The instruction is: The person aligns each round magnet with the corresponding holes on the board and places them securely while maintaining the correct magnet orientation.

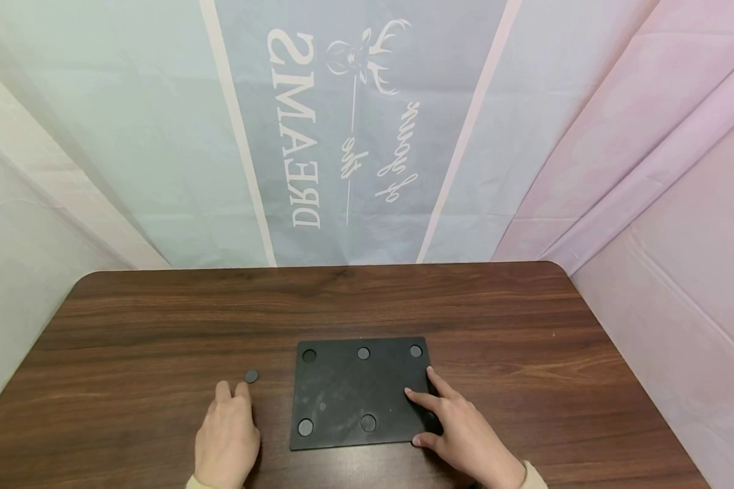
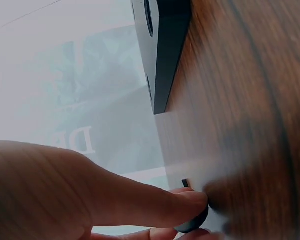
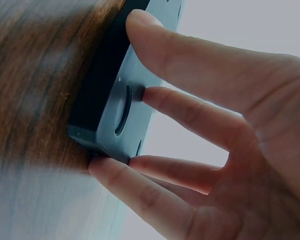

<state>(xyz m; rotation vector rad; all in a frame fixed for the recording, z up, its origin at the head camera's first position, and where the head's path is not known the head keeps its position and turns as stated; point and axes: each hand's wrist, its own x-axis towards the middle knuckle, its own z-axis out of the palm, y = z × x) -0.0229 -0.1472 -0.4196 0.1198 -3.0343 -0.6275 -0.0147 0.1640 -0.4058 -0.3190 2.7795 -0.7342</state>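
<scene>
A flat black plate [image 1: 336, 387] with several round recesses lies on the table. Grey discs show in some recesses, such as the front-left disc [image 1: 306, 427]; the back-left recess [image 1: 308, 356] looks dark. My right hand [image 1: 465, 428] has its fingers spread over the plate's right side, with the thumb at the front edge. It hides the front-right corner in the head view; a round recess [image 3: 124, 110] shows there in the right wrist view. To the plate's left, my left hand [image 1: 228, 435] pinches a dark disc [image 2: 195, 224] between thumb and fingers. Just beyond those fingertips lies a loose grey disc [image 1: 251, 375].
The brown wood-grain table [image 1: 159, 326] has rounded far corners. Behind it hangs a pale blue and pink cloth [image 1: 355, 238] with mirrored lettering. White cloth [image 1: 697, 285] hangs along the right side.
</scene>
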